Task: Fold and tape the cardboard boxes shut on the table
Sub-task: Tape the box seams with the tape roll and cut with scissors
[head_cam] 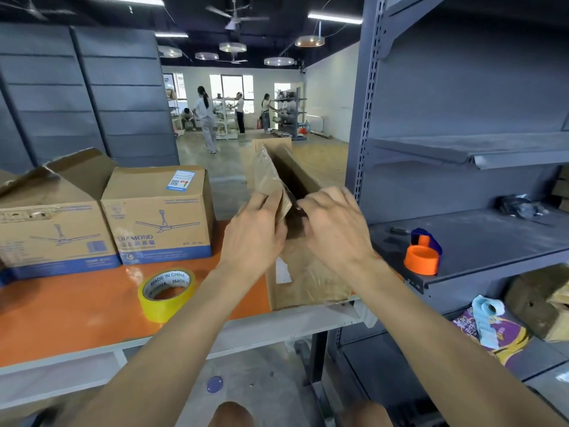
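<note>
biggest risk: the plain box is standing right at the near right corner of the orange surface. its bottom edge is looking abt level w/ the lip, so a hard push or pull on the flaps is risking tipping it off toward the person. second risk: the tape roll is lying well apart to the left, so one of the hands is going to have to let go to fetch it, and the flaps are prob springing open then. the left flap is looking crumpled and covered w/ old tape, so forcing it could be tearing it.

pose: both forearms are reaching fwd and converging at the box top. the left hand is gripping the left flap, fingers curling round its edge. the right hand is curling over the opposite side of the opening and grasping the cardboard there. its fingertips are hiding inside, so the exact hold is unclear.
</note>
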The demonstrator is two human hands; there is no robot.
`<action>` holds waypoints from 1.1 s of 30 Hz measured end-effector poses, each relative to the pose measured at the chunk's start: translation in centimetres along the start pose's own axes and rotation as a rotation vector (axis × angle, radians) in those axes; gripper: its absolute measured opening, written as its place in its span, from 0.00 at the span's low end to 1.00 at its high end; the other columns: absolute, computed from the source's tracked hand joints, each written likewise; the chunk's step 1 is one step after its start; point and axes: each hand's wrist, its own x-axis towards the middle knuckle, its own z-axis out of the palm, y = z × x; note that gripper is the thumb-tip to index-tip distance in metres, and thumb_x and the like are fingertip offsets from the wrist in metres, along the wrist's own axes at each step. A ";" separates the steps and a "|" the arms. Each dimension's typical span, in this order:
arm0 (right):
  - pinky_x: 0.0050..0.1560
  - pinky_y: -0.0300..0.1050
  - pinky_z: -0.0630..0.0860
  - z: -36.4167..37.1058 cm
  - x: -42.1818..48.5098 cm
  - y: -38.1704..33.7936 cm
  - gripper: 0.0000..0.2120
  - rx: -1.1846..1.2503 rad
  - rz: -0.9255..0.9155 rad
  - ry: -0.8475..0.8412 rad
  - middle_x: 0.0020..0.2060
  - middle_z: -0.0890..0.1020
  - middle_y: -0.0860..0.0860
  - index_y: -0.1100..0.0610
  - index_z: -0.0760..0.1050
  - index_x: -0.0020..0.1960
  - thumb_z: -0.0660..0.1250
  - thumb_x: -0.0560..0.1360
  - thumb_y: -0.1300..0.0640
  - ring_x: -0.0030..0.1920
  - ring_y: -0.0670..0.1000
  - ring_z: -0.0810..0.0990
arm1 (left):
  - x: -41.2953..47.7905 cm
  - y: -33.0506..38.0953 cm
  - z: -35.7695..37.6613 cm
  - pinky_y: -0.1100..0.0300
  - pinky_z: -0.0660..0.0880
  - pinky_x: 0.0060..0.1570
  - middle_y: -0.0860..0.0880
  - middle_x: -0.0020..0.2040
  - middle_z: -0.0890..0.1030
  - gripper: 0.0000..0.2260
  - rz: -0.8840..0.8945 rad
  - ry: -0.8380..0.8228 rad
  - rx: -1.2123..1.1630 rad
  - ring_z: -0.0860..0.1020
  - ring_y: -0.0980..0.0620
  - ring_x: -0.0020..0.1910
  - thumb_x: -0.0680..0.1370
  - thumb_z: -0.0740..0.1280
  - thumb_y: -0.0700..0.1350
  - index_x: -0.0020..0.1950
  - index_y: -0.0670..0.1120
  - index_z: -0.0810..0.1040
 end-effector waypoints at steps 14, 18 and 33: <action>0.55 0.45 0.75 -0.9 -2.9 1.8 0.13 0.348 0.037 0.318 0.58 0.79 0.47 0.54 0.80 0.60 0.65 0.79 0.63 0.61 0.51 0.71 | -0.5 0.2 0.7 0.46 0.73 0.43 0.43 0.55 0.71 0.33 0.010 0.009 -0.072 0.72 0.40 0.53 0.80 0.62 0.40 0.82 0.57 0.56; 0.43 0.53 0.76 0.5 -6.1 5.9 0.17 0.468 0.334 0.273 0.53 0.73 0.49 0.53 0.75 0.50 0.61 0.70 0.73 0.51 0.53 0.77 | -0.5 0.3 1.1 0.51 0.71 0.40 0.47 0.54 0.69 0.26 0.007 0.002 -0.083 0.72 0.43 0.54 0.81 0.63 0.43 0.77 0.59 0.61; 0.55 0.53 0.78 7.8 -7.9 9.0 0.15 -0.070 0.397 -0.616 0.59 0.79 0.58 0.57 0.73 0.65 0.62 0.81 0.53 0.60 0.61 0.79 | -0.8 -0.5 3.1 0.53 0.70 0.33 0.43 0.56 0.76 0.39 -0.005 0.100 0.066 0.74 0.42 0.53 0.71 0.66 0.27 0.77 0.53 0.58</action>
